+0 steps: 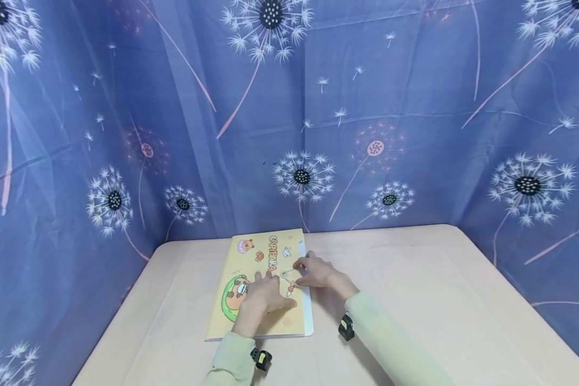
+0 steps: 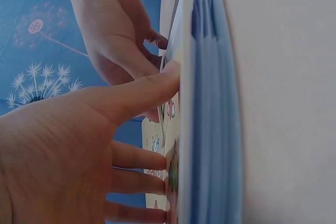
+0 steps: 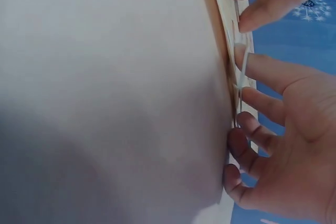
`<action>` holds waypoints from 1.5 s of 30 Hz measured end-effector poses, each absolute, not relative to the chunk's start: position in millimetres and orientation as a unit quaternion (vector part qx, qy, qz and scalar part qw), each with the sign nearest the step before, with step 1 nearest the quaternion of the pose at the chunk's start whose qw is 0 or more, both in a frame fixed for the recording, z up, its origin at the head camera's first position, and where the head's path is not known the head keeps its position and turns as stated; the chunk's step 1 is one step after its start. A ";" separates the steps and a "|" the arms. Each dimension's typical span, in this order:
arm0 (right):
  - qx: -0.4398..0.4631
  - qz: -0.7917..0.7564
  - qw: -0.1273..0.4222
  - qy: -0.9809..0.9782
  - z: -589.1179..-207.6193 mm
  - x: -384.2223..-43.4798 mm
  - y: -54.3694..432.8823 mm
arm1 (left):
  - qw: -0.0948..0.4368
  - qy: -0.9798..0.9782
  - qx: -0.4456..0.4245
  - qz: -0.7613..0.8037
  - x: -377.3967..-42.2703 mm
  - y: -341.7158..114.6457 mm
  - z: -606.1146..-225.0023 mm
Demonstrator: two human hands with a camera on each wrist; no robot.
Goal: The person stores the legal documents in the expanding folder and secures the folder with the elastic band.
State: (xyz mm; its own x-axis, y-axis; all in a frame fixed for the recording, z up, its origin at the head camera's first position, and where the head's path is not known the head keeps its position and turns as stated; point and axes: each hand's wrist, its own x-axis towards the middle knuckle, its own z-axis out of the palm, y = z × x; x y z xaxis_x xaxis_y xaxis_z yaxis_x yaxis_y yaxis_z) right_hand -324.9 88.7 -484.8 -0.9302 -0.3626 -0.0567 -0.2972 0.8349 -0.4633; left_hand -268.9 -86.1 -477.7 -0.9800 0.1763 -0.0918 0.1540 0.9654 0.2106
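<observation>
A yellow file folder (image 1: 251, 257) with cartoon capybaras and the word CAPYBARA lies flat on the table. Its layered, bluish translucent sleeves (image 2: 212, 119) show in the left wrist view. My left hand (image 1: 265, 296) rests with spread fingers on the lower middle of the cover, thumb pointing right. A thin white cord (image 3: 243, 72) runs from a small round button (image 1: 284, 274) on the cover to my right hand (image 1: 320, 272). That hand holds the cord stretched near the folder's right edge, its other fingers bent at the edge.
The pale table (image 1: 405, 300) extends to both sides of the folder. A blue curtain (image 1: 429, 150) with dandelion prints hangs behind and along the sides. Black wrist cameras (image 1: 346, 327) sit at both green sleeves (image 1: 391, 338).
</observation>
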 end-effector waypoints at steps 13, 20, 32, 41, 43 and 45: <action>-0.218 -0.278 0.123 0.927 -482.8 -330.2 107.2 | 0.051 0.989 0.082 0.110 -269.8 -85.7 -478.9; -0.191 -0.279 0.125 0.933 -481.1 -326.0 107.7 | 0.049 0.989 0.084 0.113 -267.9 -86.0 -476.7; -0.179 -0.291 0.131 0.931 -484.4 -325.8 110.9 | 0.040 0.989 0.086 0.114 -266.2 -85.7 -477.5; -0.192 -0.295 0.135 0.926 -488.3 -327.3 113.8 | 0.039 0.989 0.088 0.111 -265.4 -85.7 -479.5; -0.194 -0.295 0.133 0.926 -487.9 -327.9 114.6 | 0.038 0.989 0.089 0.110 -266.0 -85.4 -479.0; -0.195 -0.293 0.133 0.926 -487.1 -328.3 115.5 | 0.038 0.989 0.091 0.112 -266.3 -84.9 -477.9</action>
State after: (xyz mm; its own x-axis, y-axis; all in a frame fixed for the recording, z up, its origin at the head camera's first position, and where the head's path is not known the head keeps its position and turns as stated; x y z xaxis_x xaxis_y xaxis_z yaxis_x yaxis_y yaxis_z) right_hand -328.3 115.5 -487.1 -0.8885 -0.4393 -0.1325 -0.2832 0.7522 -0.5949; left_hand -266.3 -84.9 -477.9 -0.9805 0.1884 -0.0555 0.1712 0.9583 0.2286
